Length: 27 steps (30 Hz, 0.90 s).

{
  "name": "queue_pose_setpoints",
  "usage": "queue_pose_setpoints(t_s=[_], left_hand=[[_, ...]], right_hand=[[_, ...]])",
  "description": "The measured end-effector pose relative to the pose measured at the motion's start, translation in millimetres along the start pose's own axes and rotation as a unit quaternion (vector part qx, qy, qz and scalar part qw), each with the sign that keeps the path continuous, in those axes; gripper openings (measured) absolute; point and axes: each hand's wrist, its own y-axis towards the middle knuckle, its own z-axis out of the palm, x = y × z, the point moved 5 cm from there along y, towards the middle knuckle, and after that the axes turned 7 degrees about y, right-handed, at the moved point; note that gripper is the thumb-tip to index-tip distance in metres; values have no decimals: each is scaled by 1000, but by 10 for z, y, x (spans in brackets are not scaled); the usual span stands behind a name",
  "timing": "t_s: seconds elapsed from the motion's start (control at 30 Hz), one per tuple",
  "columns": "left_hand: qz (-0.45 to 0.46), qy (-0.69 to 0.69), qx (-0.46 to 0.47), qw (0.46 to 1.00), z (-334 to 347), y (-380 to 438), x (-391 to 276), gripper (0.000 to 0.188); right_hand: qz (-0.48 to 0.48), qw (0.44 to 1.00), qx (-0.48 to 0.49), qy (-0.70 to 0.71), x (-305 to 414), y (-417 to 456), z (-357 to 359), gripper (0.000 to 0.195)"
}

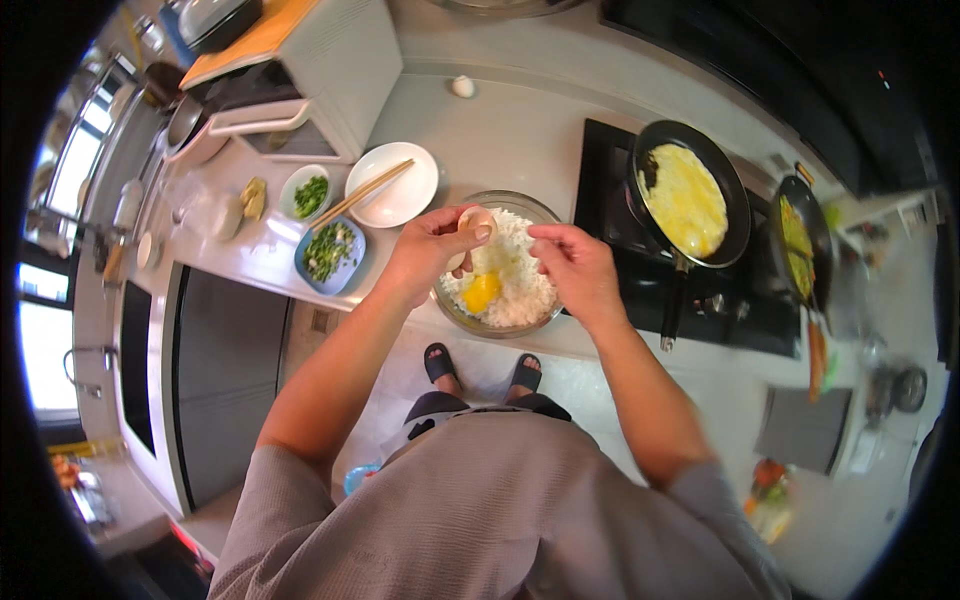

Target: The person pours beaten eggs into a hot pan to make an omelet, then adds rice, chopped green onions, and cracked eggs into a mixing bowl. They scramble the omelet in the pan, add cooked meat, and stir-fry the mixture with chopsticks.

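Observation:
My left hand (431, 247) grips a cracked eggshell (478, 219) above a round, see-through bowl (517, 196). A second pale piece of shell seems to show under its fingers. Inside the bowl lies white cooked rice (521, 300), with raw egg yolk (481, 292) on its near left part. Over the bowl's right side hovers my right hand (581, 274), its fingers loosely bent and no object visible in them.
Left of the bowl are a white bowl (418, 184) with chopsticks (367, 193) across it and two dishes of chopped greens (328, 251). A whole egg (463, 87) lies farther back. On the right, the black cooktop (600, 180) bears a frying pan (739, 210) with cooked egg (686, 199).

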Motion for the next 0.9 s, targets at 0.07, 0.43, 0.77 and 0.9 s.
queue_pose_setpoints(t_s=[0.07,0.43,0.77,0.9], left_hand=[[11,-137,8,990,-152,-146,96,42],[-85,-256,-397,877,-521,-3109,2541,49],[-224,-355,-710,565,181,-5355,4922,60],[-227,-280,-806,470,-359,-5687,5020,92]], right_hand=[[58,997,1,55,52,-48,-44,19],[173,974,114,89,198,58,-754,29],[148,963,225,18,390,389,-171,25],[134,961,243,13,544,273,-197,22]])
